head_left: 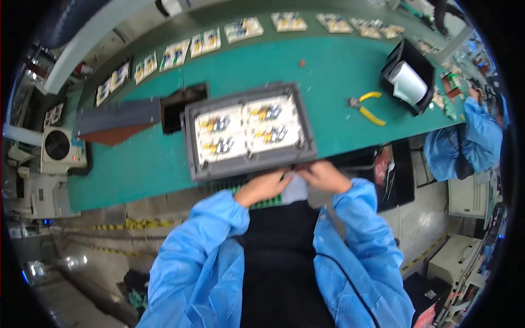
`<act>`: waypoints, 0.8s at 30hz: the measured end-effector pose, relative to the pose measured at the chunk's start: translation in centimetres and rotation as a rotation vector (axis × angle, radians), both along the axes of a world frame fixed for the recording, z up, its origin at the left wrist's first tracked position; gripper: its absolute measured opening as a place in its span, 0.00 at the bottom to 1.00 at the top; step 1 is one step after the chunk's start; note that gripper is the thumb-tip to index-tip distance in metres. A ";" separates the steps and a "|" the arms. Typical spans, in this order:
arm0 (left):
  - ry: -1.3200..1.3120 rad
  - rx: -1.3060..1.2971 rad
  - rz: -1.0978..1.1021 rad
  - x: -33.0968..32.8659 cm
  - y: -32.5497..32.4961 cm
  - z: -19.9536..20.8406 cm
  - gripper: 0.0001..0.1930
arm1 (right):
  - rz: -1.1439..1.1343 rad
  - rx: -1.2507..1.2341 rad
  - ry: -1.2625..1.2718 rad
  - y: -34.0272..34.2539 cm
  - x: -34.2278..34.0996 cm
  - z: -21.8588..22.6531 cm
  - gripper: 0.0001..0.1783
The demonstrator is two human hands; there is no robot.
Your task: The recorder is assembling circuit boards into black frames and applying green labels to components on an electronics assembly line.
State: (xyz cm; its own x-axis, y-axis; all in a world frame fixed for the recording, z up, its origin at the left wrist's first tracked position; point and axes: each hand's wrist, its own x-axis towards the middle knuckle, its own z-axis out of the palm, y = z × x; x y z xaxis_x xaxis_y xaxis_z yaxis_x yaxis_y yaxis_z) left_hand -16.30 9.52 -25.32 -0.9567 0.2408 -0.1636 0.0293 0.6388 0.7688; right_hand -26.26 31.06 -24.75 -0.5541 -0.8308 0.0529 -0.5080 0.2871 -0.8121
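"Two bare hands, the left hand [262,187] and the right hand [326,176], close together at the near edge of the green bench [342,65]: in what state?"

"Both with fingers bent inward, tips nearly meeting. Between them, a pale sheet [295,189], just below the fingertips; blur hides the contact, so I cannot tell whether either hand grips it."

"And next outward?"

"Below the left hand, a green slotted piece [270,202], partly covered. Just beyond both hands, a dark grey frame [249,169] bearing four pale boards [219,124], two by two, with yellow and dark parts."

"Farther off?"

"Beyond the right hand, to its right: yellow-handled pliers [373,116], handles spread; past them, a black holder [420,61] containing a white roll [410,82]. Beyond the left hand, to its left: a grey box [117,116] with a brown side. Farthest ahead of both hands: a row of assembled boards [243,29]. Well to the right of the right hand: a co-worker [470,143] in blue."
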 end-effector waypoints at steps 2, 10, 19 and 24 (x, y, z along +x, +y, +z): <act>0.044 0.017 0.006 0.4 -0.1 -0.6 0.21 | 0.032 -0.003 -0.018 -0.1 0.0 -1.0 0.12; 0.126 0.115 -0.067 0.4 1.3 1.9 0.15 | -0.052 -0.112 -0.382 0.6 1.3 -1.3 0.10; 0.183 0.069 -0.052 0.0 2.6 0.9 0.14 | -0.190 -0.137 -0.245 1.9 -0.4 -7.1 0.14; 0.035 -0.023 -0.100 -1.3 1.6 0.7 0.23 | -0.128 0.015 0.542 2.2 -1.6 -2.2 0.14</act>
State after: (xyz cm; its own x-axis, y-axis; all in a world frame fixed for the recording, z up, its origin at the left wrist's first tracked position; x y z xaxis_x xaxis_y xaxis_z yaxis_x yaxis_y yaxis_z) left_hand -17.65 11.09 -24.62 -0.9334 0.3316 -0.1371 0.1201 0.6488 0.7514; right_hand -27.90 33.24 -26.93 -0.5479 -0.7612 0.3468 -0.8118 0.3838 -0.4400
